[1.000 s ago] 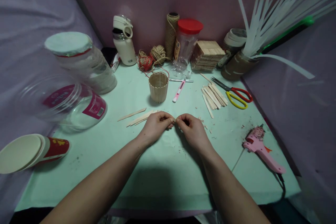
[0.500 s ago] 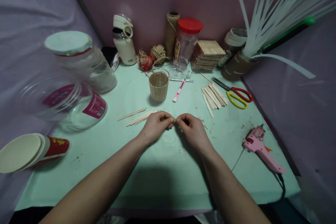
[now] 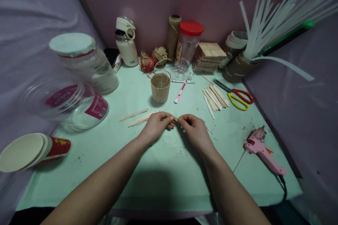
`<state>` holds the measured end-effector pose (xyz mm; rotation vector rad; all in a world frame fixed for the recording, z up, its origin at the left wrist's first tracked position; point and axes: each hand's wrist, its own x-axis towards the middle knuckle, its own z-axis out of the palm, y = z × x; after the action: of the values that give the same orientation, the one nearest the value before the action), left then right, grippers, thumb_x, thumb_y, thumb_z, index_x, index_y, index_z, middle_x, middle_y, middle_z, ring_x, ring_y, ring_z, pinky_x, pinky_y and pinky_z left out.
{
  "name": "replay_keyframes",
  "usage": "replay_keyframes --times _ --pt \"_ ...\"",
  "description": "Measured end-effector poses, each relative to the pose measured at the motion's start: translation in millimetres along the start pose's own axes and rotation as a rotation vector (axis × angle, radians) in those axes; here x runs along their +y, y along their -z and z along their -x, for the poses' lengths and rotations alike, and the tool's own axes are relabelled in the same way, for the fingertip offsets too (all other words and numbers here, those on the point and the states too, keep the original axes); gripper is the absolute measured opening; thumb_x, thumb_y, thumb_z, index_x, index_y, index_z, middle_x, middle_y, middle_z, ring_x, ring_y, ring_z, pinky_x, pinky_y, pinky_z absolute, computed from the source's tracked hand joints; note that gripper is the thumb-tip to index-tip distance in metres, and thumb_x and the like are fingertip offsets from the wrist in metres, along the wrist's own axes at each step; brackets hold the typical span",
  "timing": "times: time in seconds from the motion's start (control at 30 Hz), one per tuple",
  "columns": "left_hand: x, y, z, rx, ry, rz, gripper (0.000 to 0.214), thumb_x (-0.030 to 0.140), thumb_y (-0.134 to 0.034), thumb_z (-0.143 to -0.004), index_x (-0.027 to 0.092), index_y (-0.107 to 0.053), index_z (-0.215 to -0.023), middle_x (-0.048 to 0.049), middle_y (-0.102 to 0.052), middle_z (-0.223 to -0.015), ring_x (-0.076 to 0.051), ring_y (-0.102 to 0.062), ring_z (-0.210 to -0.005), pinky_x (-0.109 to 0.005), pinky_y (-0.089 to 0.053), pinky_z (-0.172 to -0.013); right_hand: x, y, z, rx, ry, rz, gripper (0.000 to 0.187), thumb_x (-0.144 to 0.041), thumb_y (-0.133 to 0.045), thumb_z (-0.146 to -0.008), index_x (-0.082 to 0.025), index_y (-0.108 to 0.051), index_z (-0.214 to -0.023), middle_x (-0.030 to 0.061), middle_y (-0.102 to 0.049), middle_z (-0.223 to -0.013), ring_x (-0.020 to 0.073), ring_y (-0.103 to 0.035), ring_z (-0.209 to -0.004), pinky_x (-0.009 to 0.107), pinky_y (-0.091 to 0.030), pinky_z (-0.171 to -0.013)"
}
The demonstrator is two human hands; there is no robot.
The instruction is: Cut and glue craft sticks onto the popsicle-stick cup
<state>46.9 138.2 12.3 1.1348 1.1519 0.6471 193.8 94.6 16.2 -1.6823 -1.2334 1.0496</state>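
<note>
My left hand (image 3: 158,124) and my right hand (image 3: 194,128) meet over the middle of the table, fingertips pinched close together. Between them shows a small pale wooden piece (image 3: 176,119), apparently a bit of craft stick; both hands pinch it and the fingers cover most of it. Several loose craft sticks (image 3: 138,121) lie just beyond my left hand, one a little apart from the others. Small wood chips (image 3: 207,128) are scattered beside my right hand. A cup faced with wooden sticks (image 3: 160,91) stands upright beyond both hands.
A pink craft knife (image 3: 180,93), a pile of craft sticks (image 3: 215,97) and scissors (image 3: 233,95) lie farther back. A pink glue gun (image 3: 265,151) rests at the right. Clear tubs (image 3: 87,112) and paper cups (image 3: 56,147) stand left. Jars, twine and stacked sticks (image 3: 208,58) line the back.
The hands have hardly moved; the fingertips are slightly farther apart and a little more of the wooden piece shows. The whole view has shifted slightly.
</note>
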Motion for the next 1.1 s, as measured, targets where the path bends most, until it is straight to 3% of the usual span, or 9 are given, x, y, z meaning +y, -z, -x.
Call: replay_keyframes --times 0.17,0.57,0.93,1.03,1.1 --pt "-7 1.8 -3 -0.020 -0.011 0.031 0.019 0.031 -0.061 -0.080 0.013 -0.067 -0.077 -0.0064 -0.070 -0.074 -0.013 -0.062 -0.064 -0.027 -0.050 -0.066 0 0 0 0.014 -0.004 -0.012 0.023 -0.037 -0.057 -0.079 -0.017 -0.065 -0.072 0.0022 -0.065 -0.068 0.0156 -0.053 -0.063 0.027 -0.037 -0.059" --pt "1 -0.1 2 -0.028 -0.022 0.017 0.013 0.028 -0.065 -0.073 0.015 -0.062 -0.072 -0.0009 -0.063 -0.064 -0.010 -0.056 -0.059 -0.026 -0.045 -0.062 1 0 -1 0.016 0.009 0.003 0.022 -0.036 -0.056 -0.079 -0.018 -0.065 -0.072 0.0023 -0.064 -0.067 0.0160 -0.052 -0.062 0.028 -0.037 -0.059" --pt "0 -2.1 4 -0.006 -0.106 -0.136 0.014 0.030 -0.062 -0.077 0.017 -0.062 -0.076 0.0011 -0.059 -0.062 -0.011 -0.053 -0.054 -0.026 -0.043 -0.055 3 0 1 0.030 0.036 -0.007 0.020 -0.036 -0.056 -0.080 -0.019 -0.063 -0.072 0.0012 -0.062 -0.067 0.0157 -0.051 -0.062 0.028 -0.038 -0.059" --pt "0 -0.9 8 0.115 -0.292 -0.268 0.011 0.029 -0.060 -0.080 0.018 -0.062 -0.076 0.0001 -0.061 -0.068 -0.012 -0.054 -0.061 -0.027 -0.044 -0.059 2 1 3 0.047 0.037 -0.054 0.020 -0.037 -0.057 -0.080 -0.019 -0.062 -0.074 0.0013 -0.062 -0.069 0.0162 -0.052 -0.064 0.029 -0.039 -0.062" --pt "0 2.5 10 0.328 -0.527 -0.359 0.008 0.026 -0.062 -0.080 0.019 -0.058 -0.076 0.0002 -0.059 -0.073 -0.012 -0.052 -0.065 -0.027 -0.043 -0.062 1 1 4 0.063 0.042 -0.094 0.021 -0.039 -0.057 -0.081 -0.019 -0.062 -0.075 0.0014 -0.062 -0.071 0.0164 -0.052 -0.066 0.029 -0.040 -0.063"
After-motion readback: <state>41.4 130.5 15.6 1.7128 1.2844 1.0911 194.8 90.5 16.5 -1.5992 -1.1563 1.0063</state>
